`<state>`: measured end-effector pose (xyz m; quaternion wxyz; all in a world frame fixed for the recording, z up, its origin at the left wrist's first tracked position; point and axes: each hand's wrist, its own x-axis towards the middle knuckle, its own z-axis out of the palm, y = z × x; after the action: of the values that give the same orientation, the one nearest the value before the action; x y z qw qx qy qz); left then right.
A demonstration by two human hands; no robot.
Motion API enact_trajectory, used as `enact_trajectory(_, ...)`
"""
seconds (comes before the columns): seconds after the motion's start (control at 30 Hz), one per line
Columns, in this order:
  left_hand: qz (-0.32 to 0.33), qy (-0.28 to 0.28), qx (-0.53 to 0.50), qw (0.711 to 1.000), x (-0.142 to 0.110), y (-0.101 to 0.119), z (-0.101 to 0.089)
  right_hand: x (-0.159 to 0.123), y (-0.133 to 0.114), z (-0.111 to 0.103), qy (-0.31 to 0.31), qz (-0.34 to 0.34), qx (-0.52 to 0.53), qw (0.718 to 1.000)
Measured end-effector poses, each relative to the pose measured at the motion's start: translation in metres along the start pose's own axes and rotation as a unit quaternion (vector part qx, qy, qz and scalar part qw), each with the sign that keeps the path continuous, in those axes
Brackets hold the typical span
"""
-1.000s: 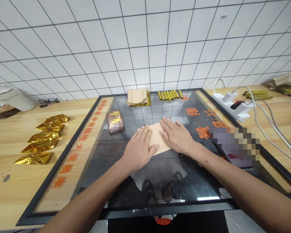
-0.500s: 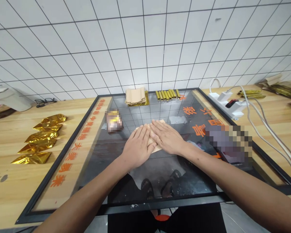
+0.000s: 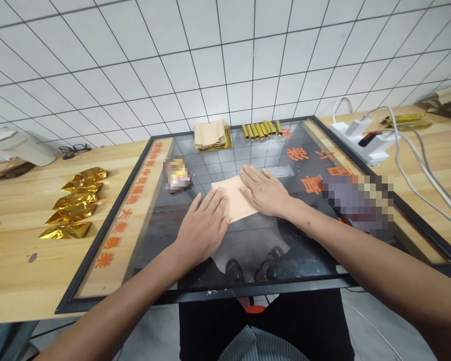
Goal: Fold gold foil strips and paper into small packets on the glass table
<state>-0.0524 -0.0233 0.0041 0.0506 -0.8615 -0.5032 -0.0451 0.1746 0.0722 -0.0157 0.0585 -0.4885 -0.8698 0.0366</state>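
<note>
Laying an open, unclenched left hand (image 3: 202,229) and right hand (image 3: 263,191) on a thin peach paper sheet (image 3: 233,200), mid-way across the black-framed glass panel (image 3: 103,225), the sheet looking light, limp, best pinched at its free far corner.

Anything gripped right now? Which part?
Nothing is gripped: the left hand and right hand rest open and flat against opposite edges of a tan paper sheet.

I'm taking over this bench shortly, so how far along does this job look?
Five gold foil packets in a row on the wooden table look finished. In hand: the right hand presses a flat tan paper sheet, the left hand at its edge. Left: a stack of tan sheets and gold tubes.
</note>
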Motion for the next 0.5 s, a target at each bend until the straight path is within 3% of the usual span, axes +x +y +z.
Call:
enact_trajectory(0.23, 0.022, -0.012, -0.025, 0.999, 0.003, 0.058, 0.004, 0.001, 0.001, 0.002, 0.005, -0.006, -0.008, 1.0)
enact_trajectory(0.5, -0.002, -0.005, -0.006, 1.0, -0.043, 0.061, 0.003, -0.003, -0.004, -0.006, -0.012, 0.005, -0.003, 1.0)
